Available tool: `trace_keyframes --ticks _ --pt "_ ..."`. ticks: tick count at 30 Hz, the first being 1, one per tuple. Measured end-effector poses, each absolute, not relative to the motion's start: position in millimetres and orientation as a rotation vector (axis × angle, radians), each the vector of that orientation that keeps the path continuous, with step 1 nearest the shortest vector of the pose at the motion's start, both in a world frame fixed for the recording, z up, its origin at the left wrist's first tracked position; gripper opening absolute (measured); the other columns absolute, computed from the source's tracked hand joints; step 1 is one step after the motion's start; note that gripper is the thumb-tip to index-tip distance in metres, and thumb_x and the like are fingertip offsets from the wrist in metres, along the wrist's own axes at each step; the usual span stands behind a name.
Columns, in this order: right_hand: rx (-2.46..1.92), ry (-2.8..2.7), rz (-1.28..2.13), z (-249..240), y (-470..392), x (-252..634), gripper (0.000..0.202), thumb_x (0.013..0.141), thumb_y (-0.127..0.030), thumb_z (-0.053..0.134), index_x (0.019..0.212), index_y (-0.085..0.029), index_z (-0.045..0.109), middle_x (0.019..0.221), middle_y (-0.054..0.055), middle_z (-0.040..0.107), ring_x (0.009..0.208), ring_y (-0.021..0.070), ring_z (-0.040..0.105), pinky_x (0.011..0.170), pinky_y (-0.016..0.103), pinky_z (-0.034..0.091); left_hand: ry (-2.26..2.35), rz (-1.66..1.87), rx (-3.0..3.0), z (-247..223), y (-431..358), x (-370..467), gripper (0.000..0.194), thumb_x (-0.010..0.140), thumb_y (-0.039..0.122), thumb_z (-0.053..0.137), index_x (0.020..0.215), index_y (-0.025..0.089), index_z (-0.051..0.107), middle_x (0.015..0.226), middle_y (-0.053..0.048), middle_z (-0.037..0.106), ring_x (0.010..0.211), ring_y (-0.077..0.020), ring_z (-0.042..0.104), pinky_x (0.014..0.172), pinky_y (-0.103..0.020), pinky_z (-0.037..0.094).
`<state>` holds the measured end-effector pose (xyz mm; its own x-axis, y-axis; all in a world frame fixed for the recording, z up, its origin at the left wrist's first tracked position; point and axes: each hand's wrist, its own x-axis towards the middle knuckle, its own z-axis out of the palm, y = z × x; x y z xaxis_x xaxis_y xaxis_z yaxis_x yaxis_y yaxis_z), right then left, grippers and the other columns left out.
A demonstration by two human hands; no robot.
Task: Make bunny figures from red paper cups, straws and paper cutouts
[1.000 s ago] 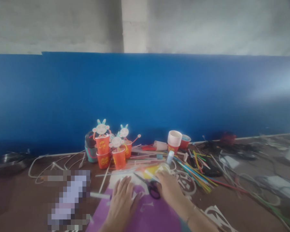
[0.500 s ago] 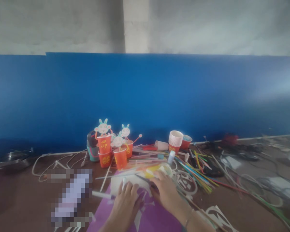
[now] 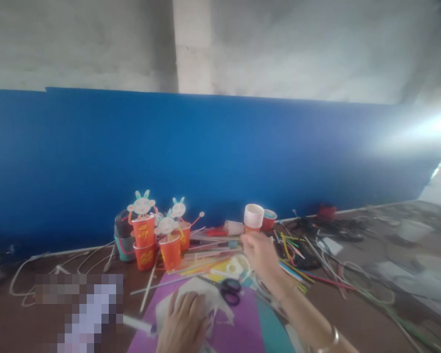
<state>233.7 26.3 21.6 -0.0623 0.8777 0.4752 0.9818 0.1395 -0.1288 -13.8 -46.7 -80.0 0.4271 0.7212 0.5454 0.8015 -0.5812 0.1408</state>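
My left hand [image 3: 183, 314] lies with fingers spread on a white sheet of paper [image 3: 165, 305], which rests on a purple sheet [image 3: 244, 323]. Black-handled scissors [image 3: 231, 291] lie at the right edge of the paper, apart from both hands. Farther back, my right hand [image 3: 259, 252] is curled just in front of a stack of paper cups [image 3: 254, 215]. Its fingertips are hidden, and so is whatever they may hold. A white marker-like stick [image 3: 137, 323] lies left of my left hand.
Orange cups [image 3: 169, 252] with white rabbit-faced paper figures stand at the back left. Colored sticks [image 3: 294, 274] and a roll of tape [image 3: 235, 267] lie around the middle. A teal sheet [image 3: 274, 328] shows beside the purple one. Cables [image 3: 367, 289] run across the right.
My right hand has left the scissors on the paper and moved back to the cup stack, covering where a small white bottle stood. My left hand stays on the paper. The view has shifted right.
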Motion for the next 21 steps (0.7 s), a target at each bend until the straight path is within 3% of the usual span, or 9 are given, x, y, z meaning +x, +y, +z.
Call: trace_keyframes --ticks 3,5,11,17,21 --pt "-1.901 -1.920 -0.402 60 61 269 0.034 0.094 -0.016 0.033 0.095 -0.015 0.068 0.101 0.013 0.067 0.095 0.0229 0.059 0.080 0.029 0.038 -1.325 -0.839 -2.553 -80 -44 -17 0.033 0.080 0.017 0.053 0.112 0.025 0.055 0.102 -0.004 0.068 0.096 -0.0227 0.063 0.100 -0.048 0.036" --pt "-1.948 -1.980 -0.412 74 80 285 0.031 0.091 -0.012 0.038 0.098 -0.015 0.068 0.104 0.014 0.067 0.095 0.0222 0.060 0.078 0.028 0.039 -1.299 -0.779 -2.607 -80 -42 -21 0.032 0.082 0.015 0.052 0.112 0.025 0.055 0.103 -0.002 0.069 0.094 -0.0218 0.065 0.100 -0.045 0.038" --pt "-2.021 -2.234 -0.373 83 104 293 0.026 0.087 -0.012 0.046 0.086 -0.014 0.071 0.088 0.014 0.072 0.082 0.0219 0.066 0.071 0.027 0.040 -1.303 -0.698 -2.699 -76 -39 -27 0.049 0.075 -0.001 0.045 0.114 0.025 0.056 0.107 0.001 0.071 0.097 -0.0182 0.065 0.101 -0.038 0.040" --pt "-1.984 -2.383 -0.404 89 114 293 0.028 0.078 -0.003 0.047 0.090 -0.013 0.071 0.089 0.017 0.073 0.085 0.0241 0.068 0.068 0.028 0.040 -1.443 -0.662 -2.709 -73 -40 -24 0.044 0.076 0.000 0.045 0.108 0.025 0.062 0.106 0.000 0.072 0.099 -0.0216 0.065 0.102 -0.045 0.040" --pt "-1.971 -2.418 -0.409 92 122 296 0.029 0.076 -0.003 0.047 0.088 -0.013 0.071 0.087 0.018 0.073 0.081 0.0254 0.068 0.066 0.029 0.039 -1.484 -0.545 -2.646 -80 -38 -25 0.056 0.075 -0.002 0.041 0.123 0.021 0.057 0.123 -0.007 0.066 0.114 -0.0255 0.059 0.102 -0.047 0.040"
